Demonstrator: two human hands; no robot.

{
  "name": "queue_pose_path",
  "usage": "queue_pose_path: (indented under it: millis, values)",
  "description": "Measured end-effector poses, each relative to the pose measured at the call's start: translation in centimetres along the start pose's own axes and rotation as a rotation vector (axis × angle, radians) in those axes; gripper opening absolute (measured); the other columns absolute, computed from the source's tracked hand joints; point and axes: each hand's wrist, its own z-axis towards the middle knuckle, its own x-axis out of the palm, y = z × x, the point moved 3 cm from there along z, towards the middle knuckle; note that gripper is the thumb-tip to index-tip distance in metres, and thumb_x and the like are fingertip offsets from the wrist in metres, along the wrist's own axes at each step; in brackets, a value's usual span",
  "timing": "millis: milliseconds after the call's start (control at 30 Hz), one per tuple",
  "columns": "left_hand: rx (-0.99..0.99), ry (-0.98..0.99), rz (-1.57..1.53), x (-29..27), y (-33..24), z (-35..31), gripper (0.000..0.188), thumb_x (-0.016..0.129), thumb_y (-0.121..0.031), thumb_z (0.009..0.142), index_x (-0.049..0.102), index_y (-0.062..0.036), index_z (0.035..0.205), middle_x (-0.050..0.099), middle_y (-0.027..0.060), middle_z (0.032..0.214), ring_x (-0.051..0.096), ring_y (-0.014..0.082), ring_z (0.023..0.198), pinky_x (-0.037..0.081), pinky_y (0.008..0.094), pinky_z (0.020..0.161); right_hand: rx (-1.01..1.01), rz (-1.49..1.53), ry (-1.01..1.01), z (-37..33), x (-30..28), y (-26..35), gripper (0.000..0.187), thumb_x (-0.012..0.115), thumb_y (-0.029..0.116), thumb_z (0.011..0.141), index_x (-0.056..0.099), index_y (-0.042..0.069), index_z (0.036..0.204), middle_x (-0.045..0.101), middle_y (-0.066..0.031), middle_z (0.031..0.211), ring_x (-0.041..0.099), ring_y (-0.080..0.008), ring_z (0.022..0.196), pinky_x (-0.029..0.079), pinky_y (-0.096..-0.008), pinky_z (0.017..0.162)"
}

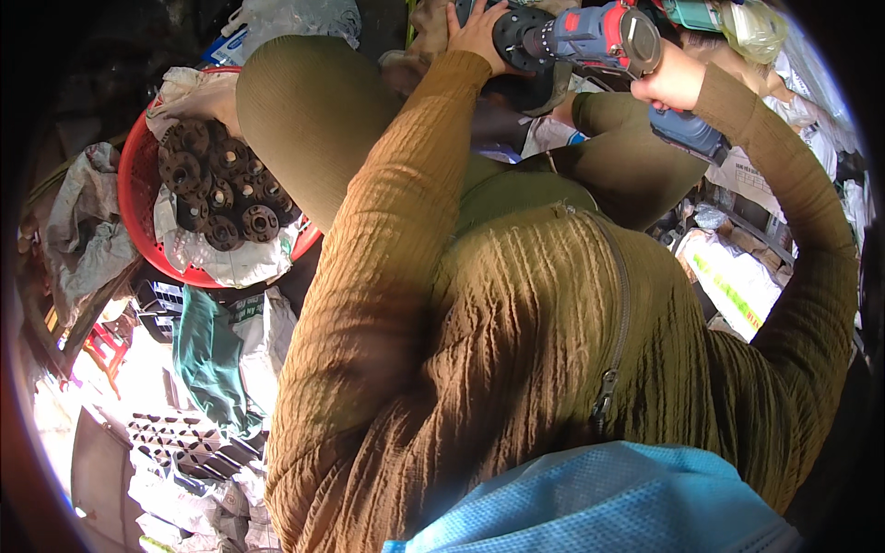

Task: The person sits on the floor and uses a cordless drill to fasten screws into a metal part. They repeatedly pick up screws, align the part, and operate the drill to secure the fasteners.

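My right hand (675, 77) is wrapped round the grip of a red and blue-grey cordless drill (590, 39), which lies sideways with its chuck pointing left. A dark round disc (518, 39) stands at the chuck's end; whether the two are joined cannot be made out. My left hand (477, 33) grips a dark round part with small holes (468, 11) beside that disc, near the upper edge. Its fingers are partly cut off there. To the left, a red plastic basket (127, 198) holds several dark flanged metal rings (221, 194) on white sacking.
My bent knees (300, 120) lie between the basket and the drill. Green cloth (207, 355), a perforated metal piece (171, 435) and plastic bags (180, 498) lie at lower left. White sacks (733, 276) and wrapping crowd the right side. A clear plastic bag (304, 20) sits behind the basket.
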Motion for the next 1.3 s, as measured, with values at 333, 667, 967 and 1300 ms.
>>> queue_pose_path:
  millis: [333, 667, 967, 1300]
  values:
    - [0.002, -0.067, -0.037, 1.2, 0.7, 0.1, 0.106, 0.083, -0.058, 0.050, 0.040, -0.0198, 0.139, 0.039, -0.0004, 0.144, 0.022, 0.0274, 0.142, 0.004, 0.0618, 0.114, -0.103, -0.180, -0.046, -0.2, -0.4, 2.4, 0.036, 0.064, 0.004, 0.075, 0.052, -0.002, 0.108, 0.055, -0.0035, 0.063, 0.052, -0.0096, 0.045, 0.044, -0.0269, 0.042]
    - [0.050, -0.126, -0.016, 1.7, 0.9, 0.3, 0.102, 0.083, -0.053, 0.050, 0.043, -0.0185, 0.137, 0.038, -0.0010, 0.146, 0.019, 0.0261, 0.143, 0.002, 0.0633, 0.114, -0.654, -0.485, 0.041, 2.9, -0.8, 3.8, 0.041, 0.067, 0.004, 0.072, 0.054, -0.001, 0.110, 0.059, -0.0065, 0.072, 0.054, -0.0139, 0.049, 0.047, -0.0305, 0.050]
    - [0.134, -0.280, 0.014, 3.1, 1.6, 1.0, 0.102, 0.084, -0.051, 0.049, 0.043, -0.0152, 0.136, 0.038, 0.0003, 0.146, 0.020, 0.0275, 0.143, 0.004, 0.0569, 0.117, -0.025, -0.226, 0.195, 1.8, -1.1, 5.3, 0.030, 0.061, 0.003, 0.069, 0.057, -0.001, 0.099, 0.056, -0.0071, 0.063, 0.051, -0.0142, 0.045, 0.044, -0.0308, 0.043]
    - [0.046, -0.192, 0.003, 2.0, 1.1, 0.4, 0.110, 0.076, -0.074, 0.046, 0.044, -0.0261, 0.139, 0.047, -0.0030, 0.142, 0.023, 0.0213, 0.143, -0.007, 0.0641, 0.110, 0.063, 0.246, 0.078, -6.1, -0.2, 2.4, 0.035, 0.061, 0.009, 0.069, 0.060, -0.001, 0.102, 0.054, -0.0053, 0.056, 0.054, -0.0120, 0.043, 0.044, -0.0253, 0.038]
